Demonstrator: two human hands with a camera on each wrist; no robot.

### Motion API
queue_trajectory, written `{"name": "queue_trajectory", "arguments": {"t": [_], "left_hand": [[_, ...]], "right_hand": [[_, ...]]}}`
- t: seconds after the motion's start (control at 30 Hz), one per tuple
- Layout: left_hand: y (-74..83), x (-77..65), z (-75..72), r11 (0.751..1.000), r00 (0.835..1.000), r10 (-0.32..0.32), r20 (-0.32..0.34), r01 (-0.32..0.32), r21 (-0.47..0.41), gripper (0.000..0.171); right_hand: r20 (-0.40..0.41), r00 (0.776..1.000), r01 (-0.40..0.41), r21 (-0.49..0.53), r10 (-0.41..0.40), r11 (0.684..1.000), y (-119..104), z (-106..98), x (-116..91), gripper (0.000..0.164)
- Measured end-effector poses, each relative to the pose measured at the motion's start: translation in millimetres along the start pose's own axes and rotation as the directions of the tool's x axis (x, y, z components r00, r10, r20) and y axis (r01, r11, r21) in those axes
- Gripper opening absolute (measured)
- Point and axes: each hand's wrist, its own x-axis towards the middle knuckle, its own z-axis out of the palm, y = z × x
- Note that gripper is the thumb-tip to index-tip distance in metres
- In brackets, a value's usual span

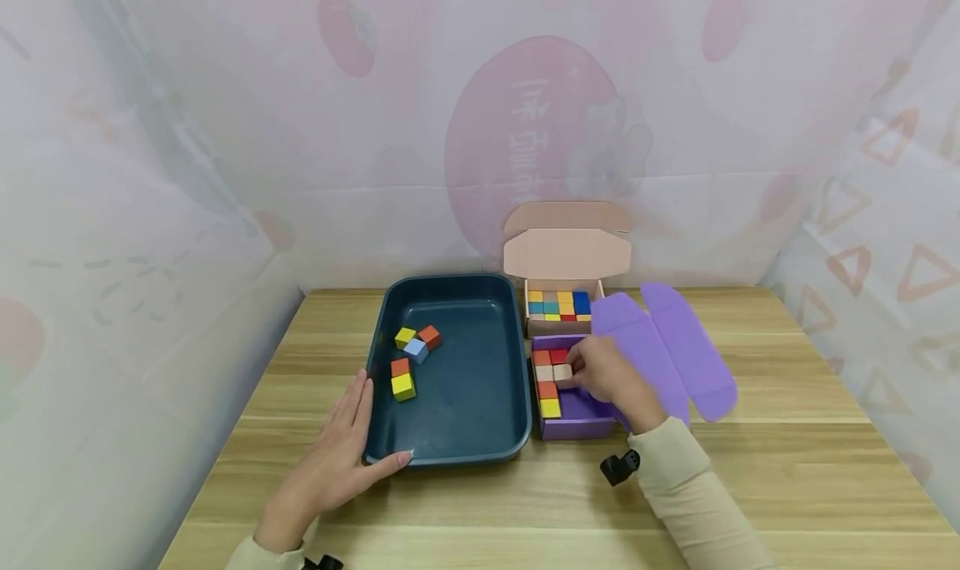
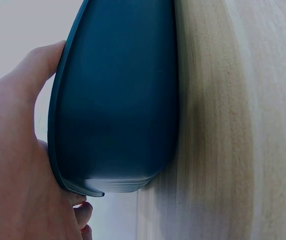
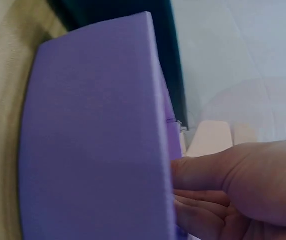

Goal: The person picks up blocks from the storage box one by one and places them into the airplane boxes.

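Observation:
My left hand [image 1: 341,453] lies with straight fingers along the near left corner of the dark teal tray [image 1: 480,420], thumb on its front rim. In the left wrist view the palm is against the tray's rim. Inside the tray are several cubes: yellow, orange and a light blue cube [image 1: 416,351]. My right hand [image 1: 603,372] reaches into the purple box [image 1: 577,428] and pinches a plain wooden cube [image 1: 562,373] beside another wooden one. A column of orange, wooden and yellow cubes lines the box's left side, with a red cube [image 1: 558,356] at the back. In the right wrist view the box wall hides the fingertips.
Behind the purple box stands an open pinkish-tan box [image 1: 562,328] filled with coloured cubes, its lid upright. The purple lid [image 1: 652,345] spreads out to the right over the wooden table [image 1: 795,437]. Fabric walls [image 1: 390,178] enclose the table's back and sides.

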Motion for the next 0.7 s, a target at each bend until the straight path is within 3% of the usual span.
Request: {"name": "queue_trajectory", "arguments": {"t": [0.23, 0.7], "left_hand": [[0.8, 0.3, -0.7, 1.000, 1.000, 0.004, -0.003, -0.004, -0.004, 0.124], [1.2, -0.8, -1.8, 1.000, 1.000, 0.008, 0.010, -0.008, -0.015, 0.122]], "right_hand": [[-0.044, 0.999, -0.026, -0.024, 0.025, 0.999, 2.0, 9.5, 1.2, 0.024], [-0.188, 0.982, -0.027, -0.020, 0.023, 0.999, 2.1, 21.3, 0.8, 0.010]]}}
